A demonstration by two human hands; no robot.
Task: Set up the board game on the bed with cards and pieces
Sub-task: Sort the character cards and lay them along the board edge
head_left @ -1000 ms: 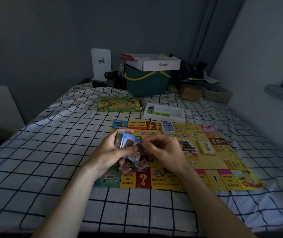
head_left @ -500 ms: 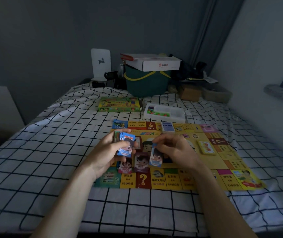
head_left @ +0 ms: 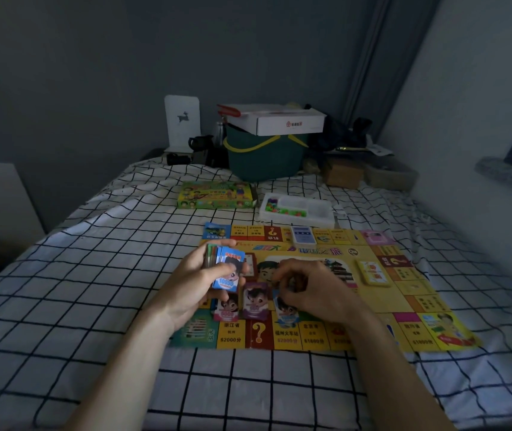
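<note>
The yellow game board (head_left: 382,306) lies flat on the checked bed sheet (head_left: 93,290). My left hand (head_left: 195,284) grips a stack of cards (head_left: 226,269) upright over the board's left side, a blue 10000 card facing me. Three cards lie in a row on the board's near edge: a pink card (head_left: 226,309), a purple card (head_left: 254,301) and a blue card (head_left: 287,312). My right hand (head_left: 310,290) hovers low over the blue card, its curled fingers pinching the card's top edge. A yellow deck (head_left: 372,272) and a blue deck (head_left: 304,236) sit on the board.
Behind the board sit the green game box (head_left: 216,195) and a white tray of coloured pieces (head_left: 298,208). A green basket (head_left: 264,157) topped with a white box (head_left: 282,119) stands at the bed's far end. A wall runs along the right.
My right hand took a blue card from the stack and brought it down beside the purple card in the row. My left hand stayed put with the stack.
</note>
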